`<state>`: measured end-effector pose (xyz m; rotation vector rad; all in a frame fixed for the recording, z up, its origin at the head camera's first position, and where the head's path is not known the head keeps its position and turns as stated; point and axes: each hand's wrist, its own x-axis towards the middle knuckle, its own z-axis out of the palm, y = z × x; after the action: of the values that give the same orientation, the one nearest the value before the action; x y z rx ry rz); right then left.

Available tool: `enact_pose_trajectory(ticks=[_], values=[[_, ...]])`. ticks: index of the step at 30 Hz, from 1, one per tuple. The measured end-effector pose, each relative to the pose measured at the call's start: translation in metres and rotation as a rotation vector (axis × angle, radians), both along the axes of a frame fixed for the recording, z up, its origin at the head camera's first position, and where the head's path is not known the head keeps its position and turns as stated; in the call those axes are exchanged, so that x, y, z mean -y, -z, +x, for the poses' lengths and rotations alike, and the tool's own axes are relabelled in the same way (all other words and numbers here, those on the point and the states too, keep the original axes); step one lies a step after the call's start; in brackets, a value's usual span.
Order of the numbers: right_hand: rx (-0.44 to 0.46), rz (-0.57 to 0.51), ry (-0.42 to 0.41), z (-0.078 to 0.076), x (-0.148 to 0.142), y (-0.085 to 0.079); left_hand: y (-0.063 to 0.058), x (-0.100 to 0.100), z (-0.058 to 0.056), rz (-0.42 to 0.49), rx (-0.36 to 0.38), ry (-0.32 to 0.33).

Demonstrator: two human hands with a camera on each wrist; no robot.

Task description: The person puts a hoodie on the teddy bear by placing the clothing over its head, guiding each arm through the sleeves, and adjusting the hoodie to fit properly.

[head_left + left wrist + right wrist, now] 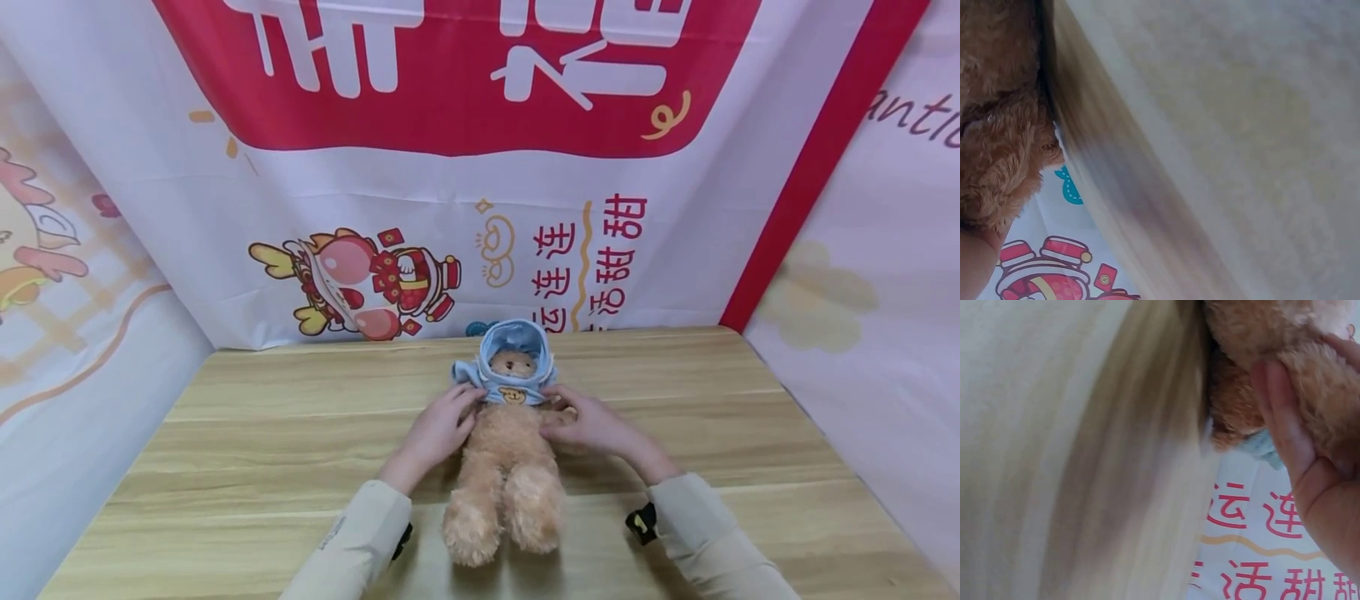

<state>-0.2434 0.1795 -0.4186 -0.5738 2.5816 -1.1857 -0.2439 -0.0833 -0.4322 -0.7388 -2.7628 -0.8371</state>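
A light-brown teddy bear [512,442] lies on its back, feet toward the camera. Its light-blue hoodie [517,385] is bunched round the upper body, with the hood framing part of the face and a small bear print on the chest. My left hand [441,423] holds the hoodie's hem on the left, fingertips at the cloth and thumb beside the fur. In the left wrist view, only a bit of that hand [977,262] shows below the fur. Opposite, my right hand [592,427] grips the bear's arm; the right wrist view shows its thumb [1288,419] across the fur.
The bear lies on a wood-grain table [300,433]. A white and red printed cloth [450,192] hangs along the back edge, and more printed cloth stands at both sides. Black straps are visible at both sleeve cuffs.
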Motion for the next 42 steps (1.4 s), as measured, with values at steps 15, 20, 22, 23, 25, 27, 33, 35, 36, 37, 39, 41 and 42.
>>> enact_pose_trajectory(ticks=[15,20,22,23,25,27,33,35,36,37,39,41,42], values=[[-0.183,-0.086,0.293,-0.012,0.013,0.011,-0.002,-0.003,-0.016,-0.008,0.015,-0.074],[-0.181,-0.057,0.256,-0.012,0.011,0.010,-0.010,-0.009,-0.014,0.017,0.038,-0.110],[-0.182,-0.047,0.239,-0.012,0.010,0.010,-0.013,-0.012,-0.013,0.029,0.045,-0.102],[-0.182,-0.047,0.230,-0.011,0.009,0.010,-0.014,-0.013,-0.012,0.037,0.051,-0.093],[-0.182,-0.049,0.208,-0.010,0.009,0.009,-0.015,-0.015,-0.010,0.048,0.070,-0.071],[-0.174,-0.055,0.187,-0.010,0.009,0.008,-0.015,-0.015,-0.008,0.047,0.090,-0.057],[-0.179,-0.038,0.144,-0.009,0.009,0.006,-0.011,-0.013,-0.005,0.033,0.157,-0.053],[-0.185,-0.032,0.148,-0.010,0.009,0.006,-0.010,-0.012,-0.004,0.034,0.170,-0.049],[-0.190,-0.027,0.151,-0.011,0.010,0.006,-0.009,-0.011,-0.004,0.034,0.176,-0.048],[-0.186,-0.027,0.160,-0.011,0.010,0.006,-0.008,-0.010,-0.004,0.036,0.184,-0.047],[-0.182,-0.027,0.175,-0.012,0.011,0.006,-0.007,-0.009,-0.005,0.050,0.196,-0.045],[-0.169,-0.035,0.195,-0.014,0.013,0.006,-0.006,-0.007,-0.005,0.071,0.199,-0.039],[-0.162,-0.038,0.210,-0.014,0.015,0.006,-0.005,-0.006,-0.005,0.079,0.197,-0.038]])
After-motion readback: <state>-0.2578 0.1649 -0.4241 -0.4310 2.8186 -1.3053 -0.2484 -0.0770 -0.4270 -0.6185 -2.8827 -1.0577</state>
